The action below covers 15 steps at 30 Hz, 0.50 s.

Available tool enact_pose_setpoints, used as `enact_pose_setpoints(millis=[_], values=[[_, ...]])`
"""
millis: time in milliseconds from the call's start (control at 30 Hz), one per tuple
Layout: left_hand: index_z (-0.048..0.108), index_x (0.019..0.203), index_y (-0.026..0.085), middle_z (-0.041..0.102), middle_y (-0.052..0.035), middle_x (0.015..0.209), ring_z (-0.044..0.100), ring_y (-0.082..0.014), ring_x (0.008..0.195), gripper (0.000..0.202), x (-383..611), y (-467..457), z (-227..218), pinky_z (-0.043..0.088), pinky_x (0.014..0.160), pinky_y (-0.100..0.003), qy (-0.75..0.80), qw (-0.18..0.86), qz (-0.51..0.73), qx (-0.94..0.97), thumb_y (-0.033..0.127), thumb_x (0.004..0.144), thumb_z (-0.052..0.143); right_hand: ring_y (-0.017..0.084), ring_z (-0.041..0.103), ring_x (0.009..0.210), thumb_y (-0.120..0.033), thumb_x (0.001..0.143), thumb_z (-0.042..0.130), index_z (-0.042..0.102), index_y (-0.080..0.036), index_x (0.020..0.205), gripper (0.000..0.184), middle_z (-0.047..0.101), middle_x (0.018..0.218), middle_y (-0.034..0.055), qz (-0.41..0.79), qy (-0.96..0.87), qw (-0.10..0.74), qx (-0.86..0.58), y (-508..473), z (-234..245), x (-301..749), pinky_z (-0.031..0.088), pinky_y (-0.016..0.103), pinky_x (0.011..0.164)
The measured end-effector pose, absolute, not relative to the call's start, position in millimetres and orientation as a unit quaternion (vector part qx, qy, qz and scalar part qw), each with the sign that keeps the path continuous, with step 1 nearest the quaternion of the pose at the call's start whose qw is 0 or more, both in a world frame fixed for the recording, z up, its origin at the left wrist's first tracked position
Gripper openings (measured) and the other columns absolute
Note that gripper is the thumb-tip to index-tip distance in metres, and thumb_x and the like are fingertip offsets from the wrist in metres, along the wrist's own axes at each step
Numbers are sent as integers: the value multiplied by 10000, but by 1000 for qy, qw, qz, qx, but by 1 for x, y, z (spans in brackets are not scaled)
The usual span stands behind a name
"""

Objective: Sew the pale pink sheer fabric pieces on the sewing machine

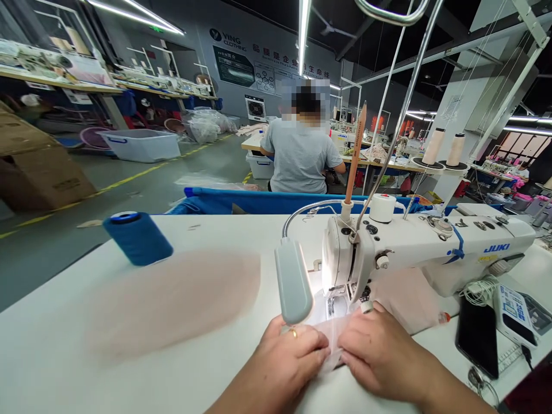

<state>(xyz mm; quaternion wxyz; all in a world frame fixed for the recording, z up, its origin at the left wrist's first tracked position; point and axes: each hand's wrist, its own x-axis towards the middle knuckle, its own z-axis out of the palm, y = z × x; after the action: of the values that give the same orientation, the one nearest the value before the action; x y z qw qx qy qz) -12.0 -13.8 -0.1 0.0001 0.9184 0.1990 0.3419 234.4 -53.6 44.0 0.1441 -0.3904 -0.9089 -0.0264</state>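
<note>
A white Juki sewing machine [431, 247] stands on the white table [52, 356]. My left hand [287, 356], with a ring on one finger, and my right hand [379, 351] lie side by side in front of the needle. Both pinch a small pale pink fabric piece [332, 336] flat on the table under the lit needle area. More pale pink fabric [409, 299] lies beneath the machine arm, behind my right hand. The grey lamp head [293, 282] hangs just above my left hand.
A blurred pink fabric piece [172, 299] lies to the left, with a blue thread cone [138, 237] behind it. A black phone [478, 336] and a control panel [515, 313] sit at the right. A person in a grey shirt [299, 152] sits ahead, back turned.
</note>
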Motion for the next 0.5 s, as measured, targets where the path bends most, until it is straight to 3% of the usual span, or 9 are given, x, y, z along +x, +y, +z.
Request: enact_pose_setpoints(millis=[233, 500], values=[[702, 947, 240, 805, -12, 948, 669, -201, 757, 357, -8, -3, -1, 378, 840, -426, 219, -40, 352, 909, 2, 929, 436, 256, 627, 918, -165, 1018, 638, 631, -235, 972, 84, 761, 957, 25, -5, -893, 142, -426, -48, 41, 234, 421, 391, 887], [708, 933, 241, 776, -31, 895, 668, -214, 747, 364, -6, -3, -1, 383, 773, -416, 194, -17, 342, 920, 40, 1012, 415, 250, 612, 935, -91, 952, 666, 643, -229, 951, 140, 765, 1002, 21, -8, -898, 149, -414, -49, 40, 233, 441, 386, 935]])
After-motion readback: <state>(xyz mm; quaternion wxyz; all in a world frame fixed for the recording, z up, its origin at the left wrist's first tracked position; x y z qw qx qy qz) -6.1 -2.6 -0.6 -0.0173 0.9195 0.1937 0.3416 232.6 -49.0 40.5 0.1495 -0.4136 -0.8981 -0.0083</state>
